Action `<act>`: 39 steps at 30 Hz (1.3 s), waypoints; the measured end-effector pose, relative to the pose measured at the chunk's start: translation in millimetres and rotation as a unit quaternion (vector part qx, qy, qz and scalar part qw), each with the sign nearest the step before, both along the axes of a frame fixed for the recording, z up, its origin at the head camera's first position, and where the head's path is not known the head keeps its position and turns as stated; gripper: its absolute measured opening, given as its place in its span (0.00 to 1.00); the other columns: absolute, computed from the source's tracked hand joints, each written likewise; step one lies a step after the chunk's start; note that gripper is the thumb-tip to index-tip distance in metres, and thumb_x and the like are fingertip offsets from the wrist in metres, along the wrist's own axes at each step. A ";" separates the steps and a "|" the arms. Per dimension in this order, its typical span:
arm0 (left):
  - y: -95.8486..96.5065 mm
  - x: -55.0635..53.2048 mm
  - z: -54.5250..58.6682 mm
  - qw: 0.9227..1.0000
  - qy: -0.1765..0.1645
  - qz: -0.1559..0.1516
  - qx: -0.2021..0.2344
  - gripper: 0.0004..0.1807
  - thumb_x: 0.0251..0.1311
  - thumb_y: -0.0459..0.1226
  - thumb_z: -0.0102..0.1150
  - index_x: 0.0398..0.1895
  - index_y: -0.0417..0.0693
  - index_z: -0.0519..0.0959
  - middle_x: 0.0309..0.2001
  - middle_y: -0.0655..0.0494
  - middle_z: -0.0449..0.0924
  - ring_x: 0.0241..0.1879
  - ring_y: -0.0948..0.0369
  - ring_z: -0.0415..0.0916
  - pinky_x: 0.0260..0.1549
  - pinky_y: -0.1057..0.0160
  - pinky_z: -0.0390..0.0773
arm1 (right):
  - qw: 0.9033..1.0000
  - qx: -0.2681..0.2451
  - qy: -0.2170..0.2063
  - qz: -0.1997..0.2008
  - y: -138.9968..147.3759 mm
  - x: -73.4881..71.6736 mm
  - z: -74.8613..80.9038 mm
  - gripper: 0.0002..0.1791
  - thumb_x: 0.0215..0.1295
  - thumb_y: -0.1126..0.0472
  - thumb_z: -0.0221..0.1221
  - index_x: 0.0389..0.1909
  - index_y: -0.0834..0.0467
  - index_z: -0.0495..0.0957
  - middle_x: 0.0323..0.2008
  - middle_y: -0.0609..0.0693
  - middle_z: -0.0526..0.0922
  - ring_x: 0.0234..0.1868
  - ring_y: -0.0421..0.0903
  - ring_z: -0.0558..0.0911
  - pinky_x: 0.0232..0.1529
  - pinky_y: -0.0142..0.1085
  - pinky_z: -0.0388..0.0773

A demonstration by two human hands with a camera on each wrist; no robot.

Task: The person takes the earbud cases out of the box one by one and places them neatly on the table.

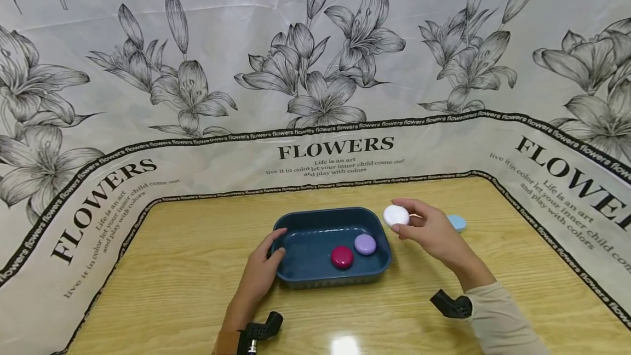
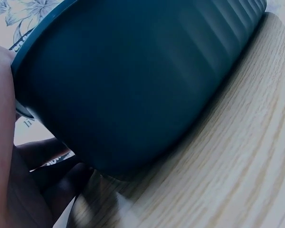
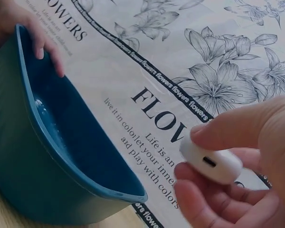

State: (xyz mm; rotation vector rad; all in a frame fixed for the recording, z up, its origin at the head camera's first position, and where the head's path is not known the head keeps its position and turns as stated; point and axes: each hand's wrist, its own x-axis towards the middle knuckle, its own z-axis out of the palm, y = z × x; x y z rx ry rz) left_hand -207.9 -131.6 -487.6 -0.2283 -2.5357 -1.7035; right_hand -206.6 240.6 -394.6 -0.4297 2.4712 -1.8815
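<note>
Beige sleeve nearest, our right hand pinches a white disc beside the blue tray; our left hand grips its left end.

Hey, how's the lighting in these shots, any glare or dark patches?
Head view: glare on the wooden table at the bottom edge, small highlights on the red piece; left wrist view: the blue bin and the fingers of the left hand in dark shade; right wrist view: small glints inside the bin.
</note>
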 end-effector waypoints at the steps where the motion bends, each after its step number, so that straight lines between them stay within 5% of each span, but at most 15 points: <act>1: -0.3 -0.4 0.1 1.000 0.000 0.000 0.000 0.23 0.73 0.39 0.52 0.68 0.70 0.73 0.73 0.59 0.64 0.74 0.53 0.56 0.69 0.42 0.58 | 1.000 -0.002 0.003 -0.001 0.2 0.2 0.2 0.34 0.65 0.66 0.66 0.69 0.68 0.66 0.56 0.66 0.73 0.45 0.42 0.83 0.42 0.40 0.84; 9: -0.5 -3.2 2.9 1.000 0.005 -0.001 0.001 0.23 0.73 0.38 0.52 0.68 0.66 0.73 0.72 0.59 0.65 0.74 0.54 0.56 0.70 0.43 0.57 | 1.000 -0.007 0.028 -0.012 1.6 0.7 1.2 0.33 0.65 0.65 0.66 0.69 0.67 0.66 0.54 0.65 0.72 0.45 0.42 0.83 0.42 0.39 0.84; 39: 1.1 0.9 1.4 1.000 0.005 0.002 -0.008 0.23 0.73 0.38 0.53 0.69 0.64 0.73 0.72 0.57 0.65 0.74 0.53 0.57 0.69 0.42 0.58 | 0.998 0.052 0.002 -0.046 29.9 20.6 -22.5 0.33 0.67 0.59 0.66 0.68 0.67 0.67 0.44 0.63 0.74 0.42 0.43 0.85 0.40 0.41 0.84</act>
